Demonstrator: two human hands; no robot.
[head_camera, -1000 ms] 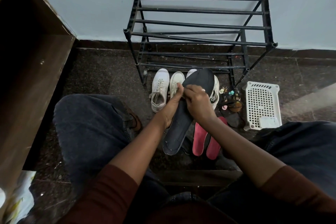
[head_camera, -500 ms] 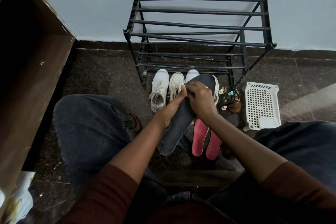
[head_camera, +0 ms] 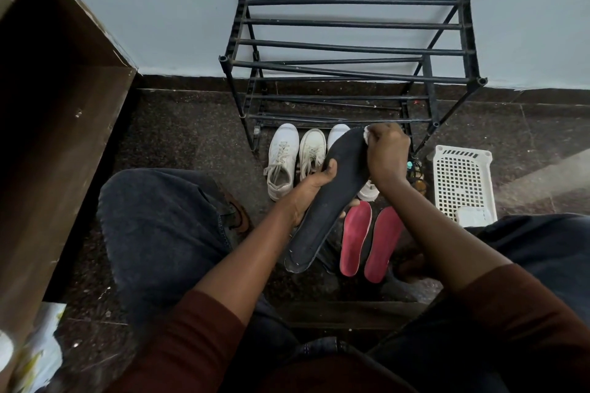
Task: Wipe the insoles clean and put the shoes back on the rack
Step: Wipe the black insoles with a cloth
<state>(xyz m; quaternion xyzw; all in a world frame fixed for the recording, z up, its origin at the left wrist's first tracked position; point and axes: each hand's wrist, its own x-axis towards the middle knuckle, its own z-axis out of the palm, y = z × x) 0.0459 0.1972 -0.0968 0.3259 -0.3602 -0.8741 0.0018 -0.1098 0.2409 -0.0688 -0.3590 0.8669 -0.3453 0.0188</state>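
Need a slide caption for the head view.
Left hand holds a dark insole while the right hand presses a white wipe on its far end.

The held insole (head_camera: 332, 201) is gripped at mid-length by the left hand (head_camera: 314, 183), with the thumb laid on its upper face. Beyond the grip, at the far end of the insole, a wipe (head_camera: 367, 134) is held against it by the right hand (head_camera: 386, 156). Just left of and beyond the grip, two shoes (head_camera: 282, 159) are stood side by side on the floor. A further shoe (head_camera: 368, 193) is partly hidden beneath the insole. The rack (head_camera: 351, 51) is set behind the shoes, against the wall. To the right of the grip and nearer, two loose insoles (head_camera: 356, 238) are laid side by side. A basket (head_camera: 463, 175) is placed well to the right.
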